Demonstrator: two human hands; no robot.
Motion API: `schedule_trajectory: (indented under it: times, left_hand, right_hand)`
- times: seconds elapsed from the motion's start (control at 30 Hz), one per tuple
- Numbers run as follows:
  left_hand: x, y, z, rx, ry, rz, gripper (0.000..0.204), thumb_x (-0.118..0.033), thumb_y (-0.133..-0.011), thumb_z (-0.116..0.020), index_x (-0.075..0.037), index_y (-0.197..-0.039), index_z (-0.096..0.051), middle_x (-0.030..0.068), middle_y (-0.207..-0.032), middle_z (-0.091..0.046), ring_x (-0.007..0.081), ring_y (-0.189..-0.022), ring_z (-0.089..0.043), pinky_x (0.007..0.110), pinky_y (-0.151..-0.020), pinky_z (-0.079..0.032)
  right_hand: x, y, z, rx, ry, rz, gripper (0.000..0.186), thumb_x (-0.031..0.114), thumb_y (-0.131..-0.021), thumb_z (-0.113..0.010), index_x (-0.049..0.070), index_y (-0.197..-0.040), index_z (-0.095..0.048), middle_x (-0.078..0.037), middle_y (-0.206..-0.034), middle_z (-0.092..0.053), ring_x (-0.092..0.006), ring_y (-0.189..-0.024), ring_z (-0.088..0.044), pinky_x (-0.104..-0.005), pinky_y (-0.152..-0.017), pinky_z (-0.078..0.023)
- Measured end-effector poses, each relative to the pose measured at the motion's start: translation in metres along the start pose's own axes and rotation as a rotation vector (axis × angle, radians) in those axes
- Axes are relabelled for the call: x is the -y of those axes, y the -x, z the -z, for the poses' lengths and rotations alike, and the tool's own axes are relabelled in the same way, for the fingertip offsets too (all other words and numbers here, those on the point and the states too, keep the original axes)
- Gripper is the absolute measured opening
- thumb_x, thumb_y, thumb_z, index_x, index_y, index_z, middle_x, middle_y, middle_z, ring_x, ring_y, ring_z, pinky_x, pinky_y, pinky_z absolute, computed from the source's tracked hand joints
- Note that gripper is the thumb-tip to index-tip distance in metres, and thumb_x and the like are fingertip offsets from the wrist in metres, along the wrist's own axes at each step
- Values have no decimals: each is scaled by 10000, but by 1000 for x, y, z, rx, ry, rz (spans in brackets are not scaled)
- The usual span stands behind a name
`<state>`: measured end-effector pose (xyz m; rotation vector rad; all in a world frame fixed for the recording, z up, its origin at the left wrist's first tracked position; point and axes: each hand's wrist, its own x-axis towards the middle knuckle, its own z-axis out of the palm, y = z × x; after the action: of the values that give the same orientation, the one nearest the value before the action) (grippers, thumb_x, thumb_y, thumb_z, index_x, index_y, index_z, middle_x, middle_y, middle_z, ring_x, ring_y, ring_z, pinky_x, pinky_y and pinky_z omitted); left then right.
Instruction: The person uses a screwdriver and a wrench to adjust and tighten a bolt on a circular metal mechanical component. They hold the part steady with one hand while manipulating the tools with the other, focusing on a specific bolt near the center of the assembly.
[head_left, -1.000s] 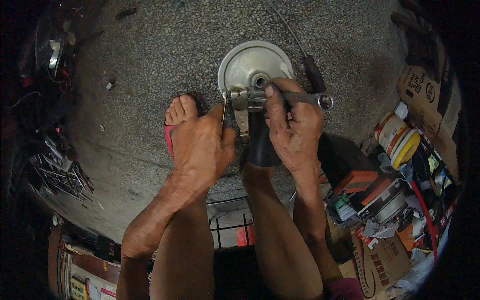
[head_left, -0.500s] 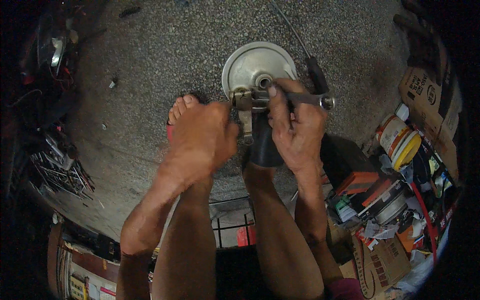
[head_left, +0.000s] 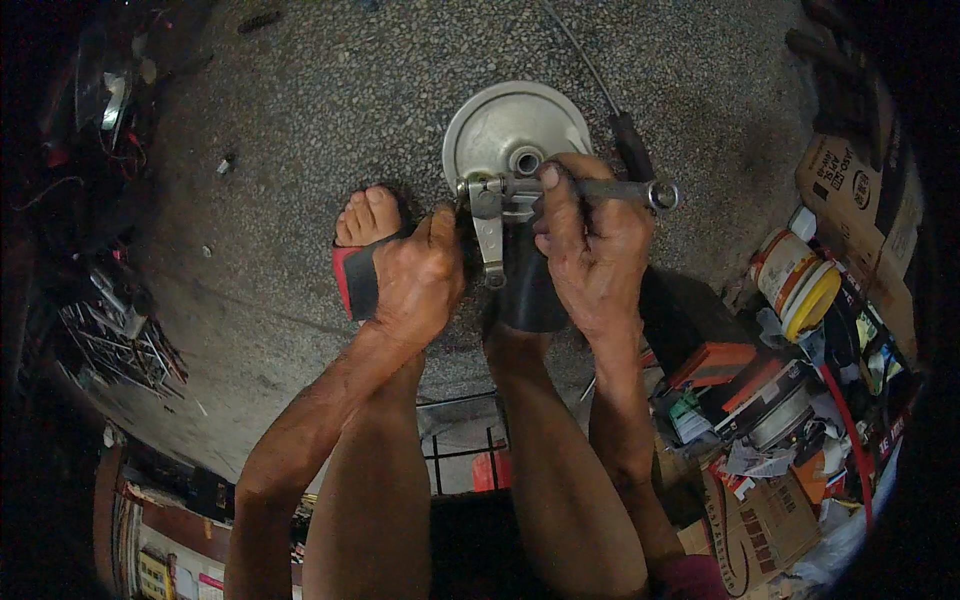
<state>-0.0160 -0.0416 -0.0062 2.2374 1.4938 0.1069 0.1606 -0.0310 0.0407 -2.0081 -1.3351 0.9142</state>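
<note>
A round grey metal brake plate (head_left: 500, 120) with a central hole lies in front of me by my right foot. A short lever arm (head_left: 490, 238) with small holes hangs from its near edge. My right hand (head_left: 600, 245) is closed around a wrench (head_left: 630, 191), whose ring end sticks out to the right. The wrench's other end lies by the clamp at the top of the lever. My left hand (head_left: 418, 275) is closed just left of that clamp, thumb and finger pinched by the bolt end. Whatever sits between those fingers is hidden.
My left foot wears a red and black sandal (head_left: 358, 275). A black-handled rod (head_left: 630, 145) lies behind the wrench. At right stand a white and yellow tub (head_left: 805, 290), cardboard boxes (head_left: 850, 190) and mixed clutter. Metal tools (head_left: 125, 345) are heaped at left.
My left hand has moved slightly left and down, uncovering the lever arm and my left sandal. The wrench and my right hand have shifted slightly.
</note>
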Motion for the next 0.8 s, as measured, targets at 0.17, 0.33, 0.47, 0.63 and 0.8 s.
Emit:
schedule_trajectory:
  times: [0.17,0.33,0.47,0.63,0.8]
  left_hand:
    - [-2,3,-2,48,-17,47,299,-156,-818,-591,-50,-1095,-631,356,-1111,-576,552,-1112,-504,606,-975,-374]
    - [4,6,7,32,175,173,369,-179,-805,-626,10,-1120,-595,363,-1210,-531,537,-1161,-473,565,-1020,-351]
    - [7,7,22,205,290,231,456,-173,-754,-660,34,-1154,-588,366,-1236,-516,538,-1168,-466,557,-1071,-331]
    - [-10,-10,40,223,180,157,410,-178,-717,-672,-34,-1101,-651,380,-1220,-520,535,-1151,-489,567,-1058,-357]
    - [-10,-15,42,250,182,169,358,-183,-701,-677,-44,-1030,-680,350,-1098,-572,513,-1082,-534,553,-990,-420]
  right_hand:
    - [4,-2,0,-5,27,14,180,147,-977,-624,-26,-984,-673,-36,-629,-598,-75,-523,-591,-243,-455,-477]
    - [2,-3,0,-4,38,35,177,158,-973,-640,-15,-980,-676,-31,-639,-598,-70,-521,-574,-241,-451,-462]
    - [0,-2,-1,-29,23,55,166,153,-975,-640,-8,-976,-677,-22,-636,-587,-64,-514,-557,-239,-448,-447]
    - [1,-2,-1,-25,19,65,154,143,-977,-636,-6,-979,-676,-15,-629,-577,-62,-505,-549,-235,-447,-432]
    - [3,-3,-1,-19,35,77,149,136,-975,-635,-7,-981,-675,-19,-628,-579,-70,-500,-547,-247,-450,-425]
